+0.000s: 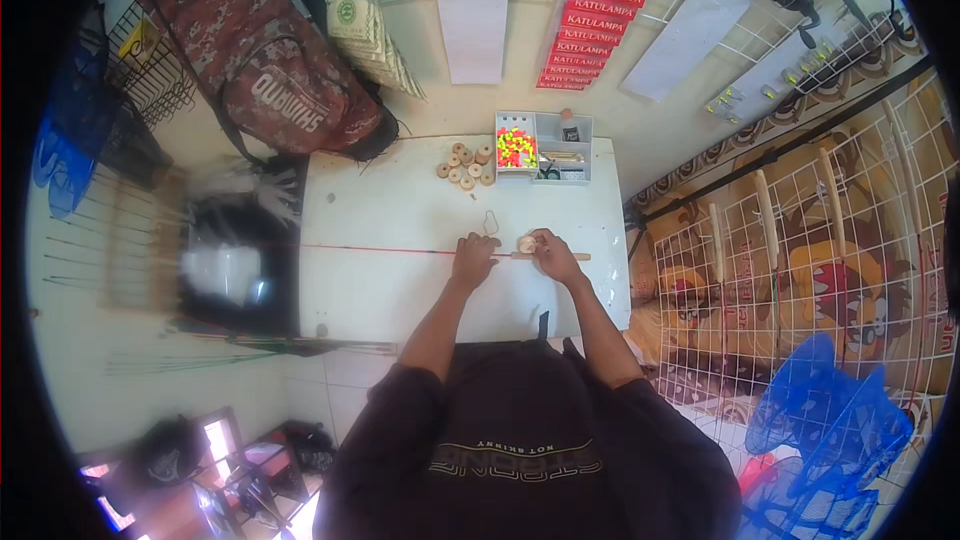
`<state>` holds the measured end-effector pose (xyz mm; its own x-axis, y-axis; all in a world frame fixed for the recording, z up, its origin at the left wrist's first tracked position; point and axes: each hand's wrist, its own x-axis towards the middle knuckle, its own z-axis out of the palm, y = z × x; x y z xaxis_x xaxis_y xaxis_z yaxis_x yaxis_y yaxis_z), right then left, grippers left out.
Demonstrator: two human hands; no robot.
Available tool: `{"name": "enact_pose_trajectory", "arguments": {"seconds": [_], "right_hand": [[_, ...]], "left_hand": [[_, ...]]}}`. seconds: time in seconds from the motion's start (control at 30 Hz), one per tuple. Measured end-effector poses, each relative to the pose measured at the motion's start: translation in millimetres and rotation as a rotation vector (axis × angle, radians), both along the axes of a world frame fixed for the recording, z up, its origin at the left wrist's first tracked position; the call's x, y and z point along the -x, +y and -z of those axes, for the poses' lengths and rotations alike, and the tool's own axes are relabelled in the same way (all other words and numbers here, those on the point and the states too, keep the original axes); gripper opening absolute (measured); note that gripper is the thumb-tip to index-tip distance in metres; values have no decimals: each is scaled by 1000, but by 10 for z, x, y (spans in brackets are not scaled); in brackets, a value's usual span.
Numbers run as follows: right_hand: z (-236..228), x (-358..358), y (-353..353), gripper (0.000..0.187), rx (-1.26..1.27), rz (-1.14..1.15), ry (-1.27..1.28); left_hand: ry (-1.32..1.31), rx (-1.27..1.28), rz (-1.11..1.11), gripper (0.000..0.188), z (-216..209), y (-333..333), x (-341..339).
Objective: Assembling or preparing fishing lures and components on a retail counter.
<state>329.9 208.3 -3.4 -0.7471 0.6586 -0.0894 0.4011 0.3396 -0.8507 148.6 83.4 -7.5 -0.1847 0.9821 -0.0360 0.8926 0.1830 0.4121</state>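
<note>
Over the white tabletop, my right hand [552, 254] grips a small round pale wooden spool [526, 243] between its fingers. Just left of it, my left hand [474, 260] has its fingers curled together; whatever they pinch is too small to make out. A thin pale loop of line [490, 221] lies right above the left fingertips. Crossing the table under both hands is a thin red rod [380, 249], with a light wooden handle [580, 257] at its right end. Part of the rod is hidden by the left hand.
Several wooden spools [465, 166] are clustered at the table's back. Beside them stands a white compartment box [585, 155] with bright yellow and pink beads [516, 147]. A camouflage bag [290, 90] rests at the back left corner. Blue nets [825, 420] hang lower right on a white wire rack [740, 270].
</note>
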Motion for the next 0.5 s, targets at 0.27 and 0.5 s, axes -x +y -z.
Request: {"name": "enact_pose_trajectory", "arguments": {"seconds": [0.27,0.5], "right_hand": [[97,-31,54,24,38,-5,30],[129,-60,92,28,31,-22,65]], "left_hand": [[-7,-112,4,29,42,57,57],[3,-78,18,32,5,-23,165]]}}
